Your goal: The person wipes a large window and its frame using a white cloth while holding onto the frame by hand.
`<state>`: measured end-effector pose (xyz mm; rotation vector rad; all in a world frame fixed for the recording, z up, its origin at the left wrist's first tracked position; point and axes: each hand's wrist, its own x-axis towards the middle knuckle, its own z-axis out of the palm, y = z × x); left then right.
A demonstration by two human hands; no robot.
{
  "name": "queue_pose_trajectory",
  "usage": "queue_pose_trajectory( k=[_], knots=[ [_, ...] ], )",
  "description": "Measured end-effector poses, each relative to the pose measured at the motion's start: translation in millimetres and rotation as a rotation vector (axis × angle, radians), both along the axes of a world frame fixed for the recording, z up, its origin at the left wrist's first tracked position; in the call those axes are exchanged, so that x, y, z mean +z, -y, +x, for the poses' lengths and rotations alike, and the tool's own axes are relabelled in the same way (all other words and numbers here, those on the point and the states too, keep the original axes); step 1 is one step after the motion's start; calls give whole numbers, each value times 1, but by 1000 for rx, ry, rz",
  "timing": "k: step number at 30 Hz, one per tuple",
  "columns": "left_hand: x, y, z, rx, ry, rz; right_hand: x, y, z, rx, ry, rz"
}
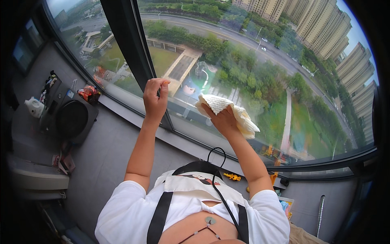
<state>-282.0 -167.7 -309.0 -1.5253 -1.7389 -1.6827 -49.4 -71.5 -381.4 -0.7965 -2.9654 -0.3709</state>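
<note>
The right hand [224,121], fingers part-bent, holds the white cloth [243,118] at the window pane [268,95], above its lower edge; the left hand [155,99] curls closed, nothing showing; loose folds could slip if fingers slacken.

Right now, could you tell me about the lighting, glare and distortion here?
Head view: daylight brightens the white textured cloth; pale haze veils parts of the windowpane; the lower window rail bends with fisheye distortion; the picture's corners are black.
</note>
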Motion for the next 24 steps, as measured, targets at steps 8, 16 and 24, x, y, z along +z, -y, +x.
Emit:
queue_pose_trajectory(
  k=[8, 16, 24],
  knots=[
    [-10, 26, -15, 140, 13, -44, 5, -15, 150, -407, -935, 510],
    [-5, 22, -29, 119, -33, -41, 97, -20, 111, -600, -1887, 367],
    [-1, -2, -83, -12, -42, 43, 52, -19, 16, -276, -1088, 636]
  ],
)
